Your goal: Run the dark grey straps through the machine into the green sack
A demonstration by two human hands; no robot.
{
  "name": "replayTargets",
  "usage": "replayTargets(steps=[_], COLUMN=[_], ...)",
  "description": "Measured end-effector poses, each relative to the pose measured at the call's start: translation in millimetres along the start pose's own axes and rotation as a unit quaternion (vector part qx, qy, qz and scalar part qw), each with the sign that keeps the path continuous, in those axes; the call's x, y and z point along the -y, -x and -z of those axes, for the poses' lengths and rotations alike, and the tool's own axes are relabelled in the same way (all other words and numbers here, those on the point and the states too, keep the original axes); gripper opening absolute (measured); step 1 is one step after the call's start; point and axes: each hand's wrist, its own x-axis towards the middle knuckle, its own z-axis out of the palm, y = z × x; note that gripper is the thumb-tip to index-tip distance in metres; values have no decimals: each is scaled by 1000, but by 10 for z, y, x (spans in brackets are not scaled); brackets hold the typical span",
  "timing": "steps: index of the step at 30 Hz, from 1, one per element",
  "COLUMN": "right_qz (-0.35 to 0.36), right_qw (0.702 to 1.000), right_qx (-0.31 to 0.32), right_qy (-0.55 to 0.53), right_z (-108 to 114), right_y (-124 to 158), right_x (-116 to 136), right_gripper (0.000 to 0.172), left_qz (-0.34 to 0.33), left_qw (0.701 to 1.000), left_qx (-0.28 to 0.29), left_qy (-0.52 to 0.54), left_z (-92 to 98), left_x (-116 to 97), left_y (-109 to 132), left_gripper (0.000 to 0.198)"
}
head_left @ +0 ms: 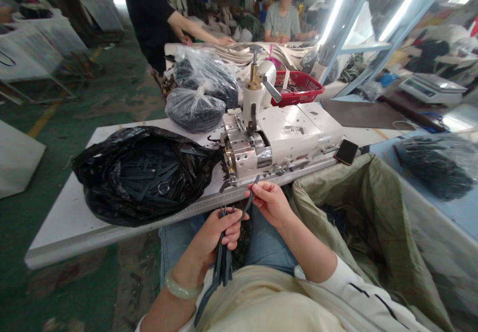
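My left hand [225, 227] is closed round a bunch of narrow dark blue-grey strips [223, 267], which hang down toward my lap. Between the thumb and fingers of my right hand [269, 200] is a single dark strip [249, 201], its lower end close to my left hand. Both hands are above my lap, just in front of the table edge. Beyond them stands a cream-coloured machine [298, 128] with a metal work head [244, 155]. To the left, an open black plastic bag [108, 207] holds many similar strips [149, 172].
Tied clear bags [196, 110] and a red basket [298, 85] stand behind. A phone [346, 152] lies at the table's right edge. An open green sack [358, 182] is at my right. Two people [149, 18] work across the table, near pale strips [239, 53].
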Motion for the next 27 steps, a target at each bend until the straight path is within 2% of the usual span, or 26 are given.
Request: replayTargets(steps=[3, 6, 9, 13, 16, 19, 24, 27], right_qz=[11, 1, -30, -66, -61, -38, 8, 0], right_qw=[997, 994, 997, 997, 996, 998, 998, 996], right_qx=[-54, -75, -50, 24, 61, 56, -35, -66], right_qy=[59, 79, 48, -13, -7, 13, 53, 65], right_z=[-18, -4, 47, 121, 113, 47, 2, 47], right_y=[-20, -29, -39, -26, 12, -17, -440, -764], right_x=[15, 16, 8, -5, -30, -33, 175, 353], right_gripper=[18, 20, 25, 29, 30, 29, 30, 30], left_qz=[-23, -38, -41, -57, -76, -78, -64, -65], left_qw=[999, 998, 998, 996, 993, 989, 986, 986], left_qx=[-12, -32, -43, -51, -69, -98, -119, -128], left_qy=[-33, -38, -35, -46, -60, -78, -93, -82], left_z=[-24, -38, -35, -34, -61, -99, -113, -87], left_x=[10, 14, 16, 27, 39, 52, 50, 36], left_y=[-9, -17, -28, -45, -71, -116, -162, -145], left_gripper=[25, 21, 19, 19, 19, 19, 24, 26])
